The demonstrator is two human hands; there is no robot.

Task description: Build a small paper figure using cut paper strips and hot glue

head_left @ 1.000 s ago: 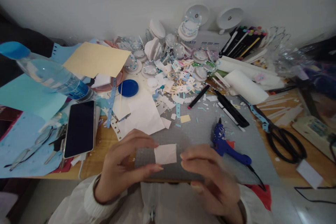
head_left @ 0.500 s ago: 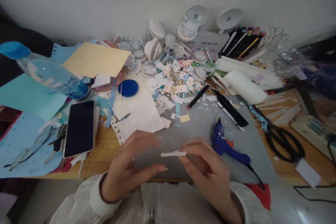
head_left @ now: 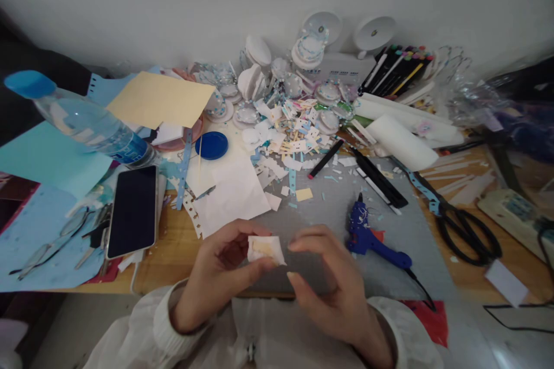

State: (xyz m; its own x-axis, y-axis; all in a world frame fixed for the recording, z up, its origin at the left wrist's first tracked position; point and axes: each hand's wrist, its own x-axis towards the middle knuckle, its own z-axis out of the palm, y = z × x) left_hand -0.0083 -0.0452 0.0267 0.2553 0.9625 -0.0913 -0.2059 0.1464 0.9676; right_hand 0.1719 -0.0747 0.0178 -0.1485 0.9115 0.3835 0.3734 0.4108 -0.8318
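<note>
My left hand (head_left: 229, 274) pinches a small white paper piece (head_left: 263, 248) between thumb and fingers. A yellowish patch shows on the face of this piece, and its lower right corner comes to a point. Just to the right, my right hand (head_left: 329, 282) is held with thumb and fingers apart, with a gap between them and the paper piece. Both hands are above the grey cutting mat (head_left: 311, 219). To the right of my right hand lies a blue hot glue gun (head_left: 370, 236) with its nozzle pointing away from me.
Beyond the hands are white paper sheets (head_left: 236, 193), a pile of small paper cutouts (head_left: 303, 132), a marker (head_left: 326, 159) and a box cutter (head_left: 378, 177). Black-handled scissors (head_left: 467, 233) lie right. On the left are a phone (head_left: 133, 211) and a tilted water bottle (head_left: 86, 121).
The white paper piece has passed from my right hand to my left. It was seen edge-on and now shows its flat face. My right fingers have parted.
</note>
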